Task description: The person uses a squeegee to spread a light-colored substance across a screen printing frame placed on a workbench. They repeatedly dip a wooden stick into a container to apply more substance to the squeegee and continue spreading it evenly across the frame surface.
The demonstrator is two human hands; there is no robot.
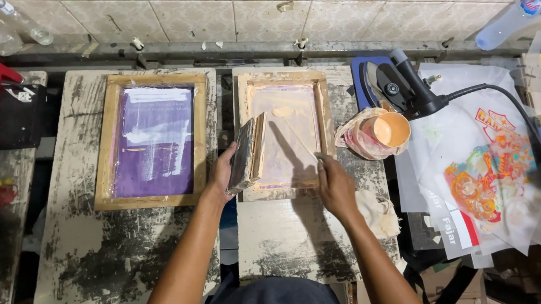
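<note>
Wooden squeegee (247, 153) gripped in left hand (220, 174); right hand (335, 185) presses flat on screen frame (326, 114).

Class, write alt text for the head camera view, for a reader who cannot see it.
A person's left hand holds a squeegee on edge over a wooden screen-printing frame, while the right hand presses the frame's lower right corner. A second frame with purple mesh lies to the left, an ink cup to the right.

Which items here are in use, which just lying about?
In use: left hand holding grey wooden squeegee; right hand on pale wooden-framed screen.
Idle: purple-mesh wooden screen, wrapped tub of orange ink, black iron, printed transfer sheets.
</note>
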